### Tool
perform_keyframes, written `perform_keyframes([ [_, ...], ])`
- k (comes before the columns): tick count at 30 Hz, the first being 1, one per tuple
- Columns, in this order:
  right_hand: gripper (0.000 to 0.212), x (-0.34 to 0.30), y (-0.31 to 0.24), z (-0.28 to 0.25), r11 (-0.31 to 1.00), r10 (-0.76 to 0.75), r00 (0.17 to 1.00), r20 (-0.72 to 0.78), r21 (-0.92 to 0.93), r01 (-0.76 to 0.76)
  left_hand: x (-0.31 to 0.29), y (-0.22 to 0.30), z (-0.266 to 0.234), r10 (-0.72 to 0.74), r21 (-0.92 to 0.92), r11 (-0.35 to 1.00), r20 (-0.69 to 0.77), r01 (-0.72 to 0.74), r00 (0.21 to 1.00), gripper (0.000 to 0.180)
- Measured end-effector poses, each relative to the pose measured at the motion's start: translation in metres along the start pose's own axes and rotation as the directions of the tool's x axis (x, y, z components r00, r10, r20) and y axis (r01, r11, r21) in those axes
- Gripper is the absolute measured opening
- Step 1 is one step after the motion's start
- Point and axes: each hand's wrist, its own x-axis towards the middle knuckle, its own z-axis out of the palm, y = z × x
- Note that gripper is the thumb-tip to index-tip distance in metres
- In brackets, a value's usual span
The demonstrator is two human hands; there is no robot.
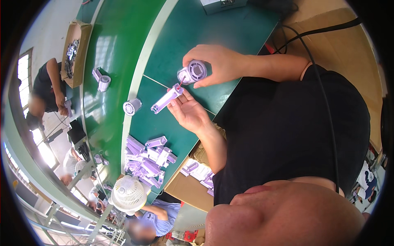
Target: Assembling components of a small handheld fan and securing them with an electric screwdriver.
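My right hand point(219, 65) grips a round lavender motor housing point(196, 70) with a clear rim, its slotted end turned up. Below it, my left hand point(189, 112), palm up, pinches a long lavender handle shell point(167, 98) between thumb and fingers. A short red wire point(182, 83) spans the small gap between handle and housing. Another clear-and-lavender cylinder point(132, 107) stands on the green table to the left of the handle. A heap of loose lavender handle shells point(147, 160) lies farther down on the same table.
A green conveyor belt point(106, 82) runs past the table and carries an assembled unit point(103, 82). Beside the belt are a carton of dark parts point(74, 53) and a co-worker's hand point(60, 102). A carton of lavender parts point(193, 188), a white perforated dome point(129, 194) and a black cable point(324, 90) are close by.
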Motion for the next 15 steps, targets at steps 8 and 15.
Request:
perform_keyframes([
  [8,0.053,-0.004,0.011,-0.004,0.994,0.073,0.992,0.1,0.071,-0.08,-0.004,0.0,0.016,0.236,0.474,0.826,0.201,-0.305,0.951,0.05],
  [15,0.052,-0.009,0.022,-0.015,0.987,0.095,0.977,0.192,0.106,-0.117,0.01,0.002,0.025,0.154,0.665,0.644,0.371,-0.378,0.916,0.055],
])
